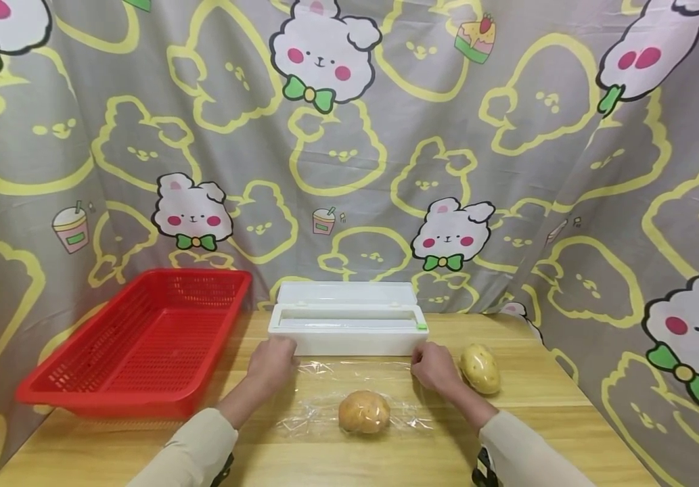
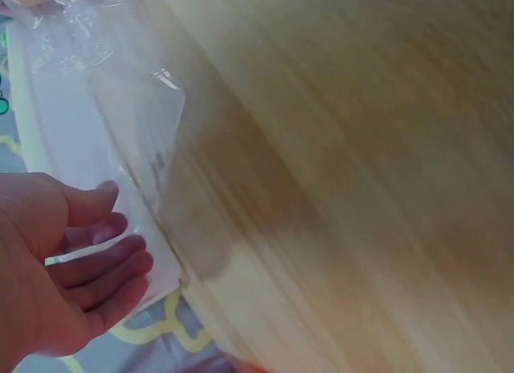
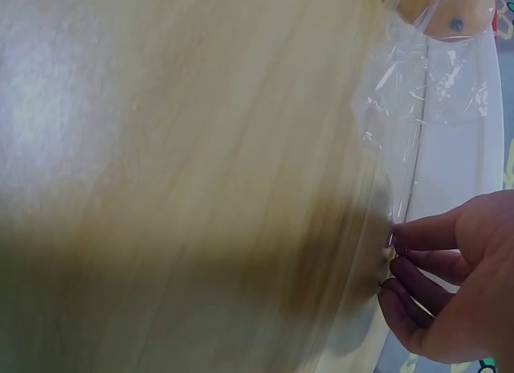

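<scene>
A clear sheet of plastic wrap [image 1: 319,392] spreads over the table between the hands, with a round tan potato [image 1: 364,412] on it. My left hand [image 1: 273,362] has its fingers curled at the wrap's far left corner; in the left wrist view, thumb and forefinger [image 2: 116,222] meet the film's edge. My right hand [image 1: 434,367] pinches the far right corner, thumb against forefinger in the right wrist view. Just beyond both hands stands a white cling film box [image 1: 349,343], lid raised, a roll inside and a green slider at its right end.
A second potato [image 1: 480,369], yellowish and shiny with film, lies right beside the right hand. At the left is a red plastic basket [image 1: 203,379] with slotted walls. A patterned cloth [image 1: 349,169] hangs behind the wooden table [image 1: 538,433] and at both sides.
</scene>
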Demonstrator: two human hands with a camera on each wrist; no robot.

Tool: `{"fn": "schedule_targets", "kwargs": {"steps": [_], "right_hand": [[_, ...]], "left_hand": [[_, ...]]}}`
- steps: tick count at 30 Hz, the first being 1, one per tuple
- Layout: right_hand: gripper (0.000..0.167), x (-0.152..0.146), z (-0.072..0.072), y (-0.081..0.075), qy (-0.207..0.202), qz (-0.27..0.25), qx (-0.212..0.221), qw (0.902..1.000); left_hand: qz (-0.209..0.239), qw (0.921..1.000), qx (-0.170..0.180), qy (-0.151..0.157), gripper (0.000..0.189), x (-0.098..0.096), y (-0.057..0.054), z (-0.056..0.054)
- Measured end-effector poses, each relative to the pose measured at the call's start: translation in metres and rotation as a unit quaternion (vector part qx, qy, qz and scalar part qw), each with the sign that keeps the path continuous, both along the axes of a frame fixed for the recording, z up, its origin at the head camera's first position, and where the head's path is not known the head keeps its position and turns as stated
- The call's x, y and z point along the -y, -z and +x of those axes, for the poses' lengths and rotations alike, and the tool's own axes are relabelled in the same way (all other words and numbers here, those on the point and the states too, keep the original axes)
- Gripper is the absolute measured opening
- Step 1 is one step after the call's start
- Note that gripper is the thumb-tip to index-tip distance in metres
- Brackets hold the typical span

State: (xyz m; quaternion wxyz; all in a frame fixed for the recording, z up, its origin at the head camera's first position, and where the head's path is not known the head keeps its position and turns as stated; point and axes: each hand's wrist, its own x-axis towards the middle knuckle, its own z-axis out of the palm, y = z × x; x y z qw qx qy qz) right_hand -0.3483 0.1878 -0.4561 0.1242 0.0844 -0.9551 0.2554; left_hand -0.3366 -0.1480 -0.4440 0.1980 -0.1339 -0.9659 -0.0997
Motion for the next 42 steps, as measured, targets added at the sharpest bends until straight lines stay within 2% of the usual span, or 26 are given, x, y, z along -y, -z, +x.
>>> {"fn": "schedule_targets", "kwargs": {"steps": [3, 5, 13, 22, 27, 34, 38, 42], "right_hand": [[0.018, 0.002, 0.001, 0.000, -0.006, -0.002, 0.007, 1.0000], [0.020, 0.004, 0.001, 0.000, -0.008, -0.001, 0.009, 0.9999], [0.013, 0.006, 0.003, -0.001, -0.008, -0.004, 0.003, 1.0000], [0.018, 0.007, 0.004, 0.000, -0.009, -0.022, 0.007, 0.9997], [0.017, 0.007, 0.008, -0.011, -0.009, -0.037, 0.007, 0.9992], [0.014, 0.003, 0.022, -0.038, -0.022, -0.053, 0.005, 0.9983], [0.016, -0.001, 0.033, -0.052, -0.042, -0.052, 0.009, 0.9977], [0.015, -0.006, 0.045, -0.061, -0.069, -0.057, 0.030, 0.9956]], "left_hand": [[0.014, 0.9994, 0.031, 0.003, 0.017, 0.000, 0.003, -0.001], [0.019, 0.9990, 0.038, 0.010, 0.016, -0.001, 0.005, -0.001], [0.034, 0.9989, 0.026, 0.017, 0.022, -0.002, 0.009, -0.003], [0.027, 0.9984, 0.049, 0.007, 0.028, -0.001, 0.006, 0.000], [0.031, 0.9977, 0.057, 0.017, 0.027, 0.000, -0.005, 0.004], [0.045, 0.9972, 0.042, 0.042, 0.023, 0.003, -0.029, 0.014], [0.068, 0.9949, 0.046, 0.058, 0.023, 0.005, -0.041, 0.023], [0.091, 0.9907, 0.059, 0.083, 0.016, 0.008, -0.049, 0.032]]}}
